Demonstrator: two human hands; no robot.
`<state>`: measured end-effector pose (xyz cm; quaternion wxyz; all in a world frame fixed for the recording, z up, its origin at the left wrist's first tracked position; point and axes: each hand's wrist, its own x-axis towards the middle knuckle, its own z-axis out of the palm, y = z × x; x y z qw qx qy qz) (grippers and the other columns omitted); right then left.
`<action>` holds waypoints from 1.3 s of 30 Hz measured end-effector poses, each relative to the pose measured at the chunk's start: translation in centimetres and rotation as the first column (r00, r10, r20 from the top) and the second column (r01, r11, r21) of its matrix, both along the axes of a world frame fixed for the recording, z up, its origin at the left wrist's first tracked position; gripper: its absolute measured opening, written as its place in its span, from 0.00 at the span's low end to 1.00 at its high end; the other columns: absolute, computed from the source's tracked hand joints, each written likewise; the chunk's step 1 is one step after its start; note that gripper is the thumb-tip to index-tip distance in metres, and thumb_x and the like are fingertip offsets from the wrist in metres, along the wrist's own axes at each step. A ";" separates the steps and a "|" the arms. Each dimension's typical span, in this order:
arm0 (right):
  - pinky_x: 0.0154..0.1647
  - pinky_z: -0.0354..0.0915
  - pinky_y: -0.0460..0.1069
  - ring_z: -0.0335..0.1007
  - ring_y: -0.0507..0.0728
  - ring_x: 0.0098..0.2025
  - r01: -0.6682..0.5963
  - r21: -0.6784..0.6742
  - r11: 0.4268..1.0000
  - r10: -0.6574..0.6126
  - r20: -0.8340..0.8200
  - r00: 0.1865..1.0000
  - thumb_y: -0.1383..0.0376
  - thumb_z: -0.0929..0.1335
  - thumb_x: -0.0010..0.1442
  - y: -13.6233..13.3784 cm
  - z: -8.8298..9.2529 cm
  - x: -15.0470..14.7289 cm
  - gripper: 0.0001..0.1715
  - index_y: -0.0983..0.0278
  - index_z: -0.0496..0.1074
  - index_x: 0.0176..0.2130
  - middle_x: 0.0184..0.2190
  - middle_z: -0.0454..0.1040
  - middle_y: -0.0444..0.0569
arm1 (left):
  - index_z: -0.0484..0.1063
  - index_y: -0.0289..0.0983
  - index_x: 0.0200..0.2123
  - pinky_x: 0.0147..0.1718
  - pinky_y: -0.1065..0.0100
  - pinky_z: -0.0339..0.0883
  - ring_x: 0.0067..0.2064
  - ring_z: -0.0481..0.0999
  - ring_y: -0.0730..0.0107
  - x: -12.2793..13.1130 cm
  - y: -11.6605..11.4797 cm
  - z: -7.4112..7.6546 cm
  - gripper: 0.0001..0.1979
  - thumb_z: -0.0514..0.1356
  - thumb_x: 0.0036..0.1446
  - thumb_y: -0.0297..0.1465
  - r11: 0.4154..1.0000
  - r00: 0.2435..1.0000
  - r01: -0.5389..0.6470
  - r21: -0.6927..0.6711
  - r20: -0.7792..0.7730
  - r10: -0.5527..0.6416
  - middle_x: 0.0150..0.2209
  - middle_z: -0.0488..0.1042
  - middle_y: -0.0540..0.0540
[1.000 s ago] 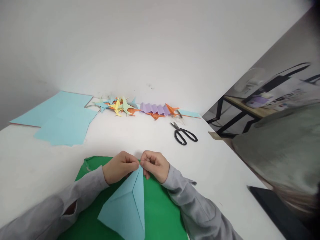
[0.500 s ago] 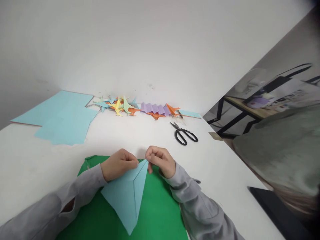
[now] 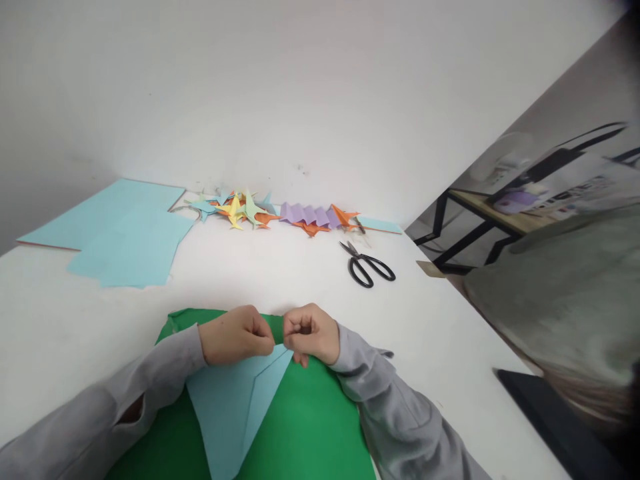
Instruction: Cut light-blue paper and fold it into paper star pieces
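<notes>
A light blue sheet of folded paper point(image 3: 227, 407) hangs between my hands, kite-like in shape, with crease lines and a folded flap along its right side. My left hand point(image 3: 239, 335) pinches its upper edge, fingers curled in. At the pointed upper right corner, my right hand point(image 3: 311, 333) grips the tip between thumb and forefinger. Under the paper lies a green mat point(image 3: 305, 427) at the near side of the white table point(image 3: 260, 267). The paper's lowest tip runs out of the frame.
Light blue sheets point(image 3: 130, 233) lie at the left. Several folded paper figures point(image 3: 240, 210) and a purple pleated paper point(image 3: 307, 215) sit along the wall. Black-handled scissors point(image 3: 367, 265) rest beyond my right hand. A dark flat object point(image 3: 555, 427) lies at the right edge.
Both hands have come down slightly toward me, my right hand a little leftward. The paper has tilted, its bottom tip swinging down and to the left. Both hands keep their hold.
</notes>
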<state>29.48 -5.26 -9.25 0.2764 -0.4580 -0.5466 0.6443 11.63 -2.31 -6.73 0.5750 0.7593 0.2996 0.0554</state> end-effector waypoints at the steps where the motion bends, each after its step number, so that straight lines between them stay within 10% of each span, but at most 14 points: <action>1: 0.10 0.58 0.39 0.60 0.46 0.10 -0.009 -0.002 1.000 0.009 -0.006 1.000 0.71 0.64 0.40 0.0 0.0 0.1 0.04 0.66 0.65 0.17 0.09 0.66 0.38 | 0.47 0.38 0.13 0.19 0.69 0.38 0.20 0.42 0.79 -0.1 0.0 0.0 0.12 0.49 0.41 0.25 1.000 1.000 0.009 -0.001 -0.002 -0.009 0.15 0.42 0.56; 39: 0.12 0.64 0.41 0.66 0.49 0.12 -0.119 -0.063 0.991 0.104 -0.204 0.973 0.71 0.68 0.43 0.2 -0.3 1.0 0.04 0.70 0.69 0.20 0.13 0.73 0.44 | 0.50 0.37 0.13 0.17 0.71 0.40 0.19 0.44 0.79 -0.7 0.3 0.7 0.11 0.49 0.41 0.26 0.998 0.997 0.056 0.020 -0.054 -0.055 0.15 0.44 0.56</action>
